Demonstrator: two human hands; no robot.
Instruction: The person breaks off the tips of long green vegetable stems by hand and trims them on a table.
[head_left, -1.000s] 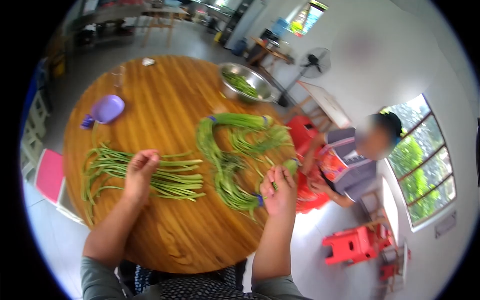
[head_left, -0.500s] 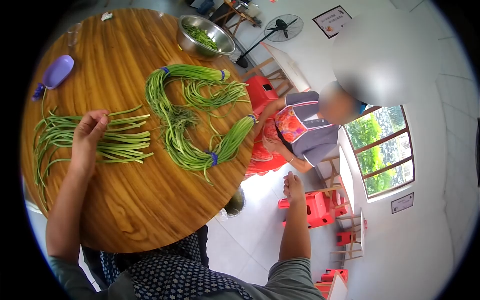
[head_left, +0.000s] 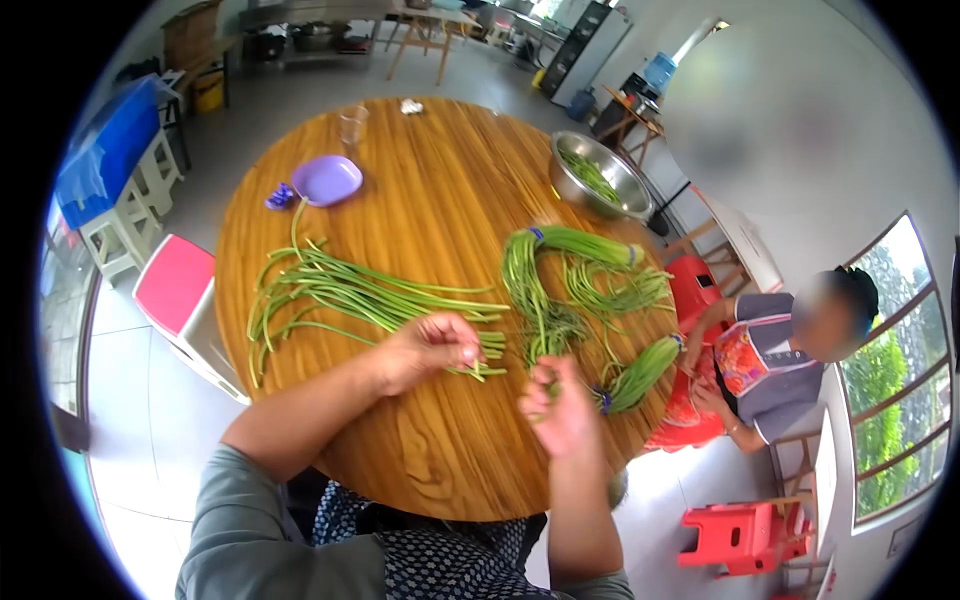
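Note:
My left hand point(head_left: 432, 352) is closed in a pinch over the cut ends of the loose green stems point(head_left: 345, 287); what its fingertips hold is too small to name. My right hand point(head_left: 562, 405) has its fingers curled just left of a bundle of green stems point(head_left: 643, 373) tied with purple bands, and anything inside them cannot be made out. Behind it, more long stems point(head_left: 523, 280) lie curved on the round wooden table point(head_left: 420, 460), with a purple band near their top. A smaller curled bunch point(head_left: 610, 290) rests beside them.
A metal bowl point(head_left: 600, 175) with green pieces stands at the table's back right. A purple dish point(head_left: 328, 181), purple ties point(head_left: 280, 197) and a clear cup point(head_left: 353, 125) are at the back left. Another person point(head_left: 770, 350) sits at the right, near red stools point(head_left: 740, 535).
The view has swung left again after turning right. My right hand has come back from beyond the table edge to over the table. My left hand has moved to the stems' cut ends.

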